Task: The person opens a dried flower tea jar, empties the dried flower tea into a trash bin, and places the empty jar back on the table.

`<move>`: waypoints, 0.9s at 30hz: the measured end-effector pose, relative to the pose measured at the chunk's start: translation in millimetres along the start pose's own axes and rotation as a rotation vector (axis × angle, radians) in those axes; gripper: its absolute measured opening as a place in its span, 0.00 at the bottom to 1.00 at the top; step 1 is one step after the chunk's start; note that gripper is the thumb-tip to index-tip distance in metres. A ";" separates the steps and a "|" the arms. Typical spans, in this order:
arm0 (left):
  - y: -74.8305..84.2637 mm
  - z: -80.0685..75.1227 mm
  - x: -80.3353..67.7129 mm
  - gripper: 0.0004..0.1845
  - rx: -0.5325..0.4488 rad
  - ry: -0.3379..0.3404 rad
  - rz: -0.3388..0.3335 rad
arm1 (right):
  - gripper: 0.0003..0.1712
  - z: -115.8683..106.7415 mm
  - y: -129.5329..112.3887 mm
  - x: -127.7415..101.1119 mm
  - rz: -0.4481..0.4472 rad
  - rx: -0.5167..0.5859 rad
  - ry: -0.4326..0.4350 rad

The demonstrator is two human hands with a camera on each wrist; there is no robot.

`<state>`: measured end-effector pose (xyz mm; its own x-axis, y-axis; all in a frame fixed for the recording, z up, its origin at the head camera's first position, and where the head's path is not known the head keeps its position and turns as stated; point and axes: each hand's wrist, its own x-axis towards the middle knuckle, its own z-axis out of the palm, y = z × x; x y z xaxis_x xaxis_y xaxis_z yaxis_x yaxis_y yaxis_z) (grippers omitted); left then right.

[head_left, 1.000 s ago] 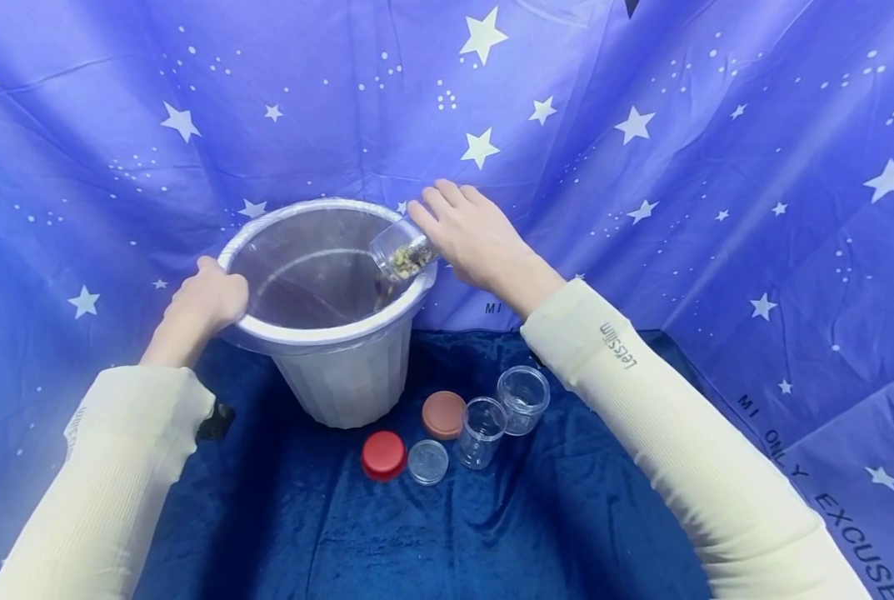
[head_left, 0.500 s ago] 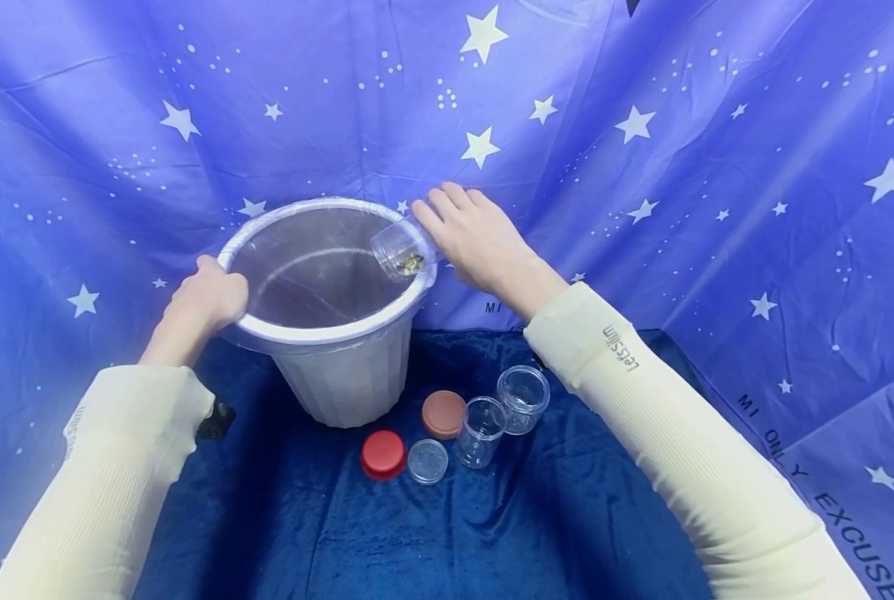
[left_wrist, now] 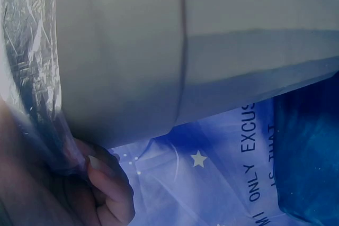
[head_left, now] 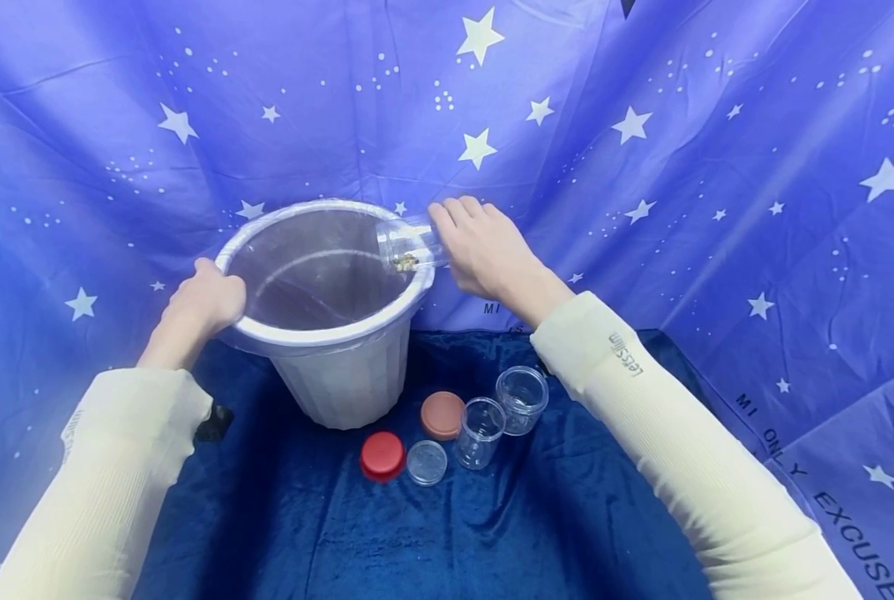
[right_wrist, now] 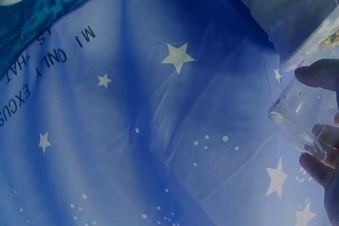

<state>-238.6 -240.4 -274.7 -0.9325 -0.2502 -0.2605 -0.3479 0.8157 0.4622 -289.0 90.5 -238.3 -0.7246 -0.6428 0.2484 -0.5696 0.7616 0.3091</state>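
A white bucket (head_left: 342, 379) lined with a clear plastic bag stands on dark blue cloth. My left hand (head_left: 205, 302) grips its left rim (left_wrist: 122, 72), fingers curled under the edge and over the bag. My right hand (head_left: 484, 246) holds a small clear jar (head_left: 407, 243) tipped on its side over the bucket's right rim, mouth toward the inside. A few yellowish bits cling near the jar's mouth. In the right wrist view the jar (right_wrist: 307, 109) sits between my thumb and fingers.
In front of the bucket lie a red lid (head_left: 382, 455), a brown lid (head_left: 442, 414) and a clear lid (head_left: 427, 462). Two empty clear jars (head_left: 480, 432) (head_left: 522, 399) stand upright beside them. Star-printed blue fabric (head_left: 716, 167) walls the space behind and at both sides.
The jar has emptied most of its yellowish contents into the bucket. My right hand shifted a little right and the jar now lies flatter. The left hand has not moved.
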 end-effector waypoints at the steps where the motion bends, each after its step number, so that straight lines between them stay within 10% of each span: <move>1: -0.1 0.1 0.0 0.39 0.000 0.000 0.001 | 0.35 0.8 0.6 -0.6 0.007 0.008 -0.001; 27: -1.3 0.3 2.2 0.40 0.000 0.006 0.002 | 0.29 5.4 6.0 -2.8 -0.109 -0.053 0.301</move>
<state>-240.2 -241.9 -276.1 -0.9337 -0.2520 -0.2542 -0.3462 0.8163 0.4624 -292.5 97.4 -242.1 -0.5090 -0.7218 0.4690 -0.6110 0.6867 0.3938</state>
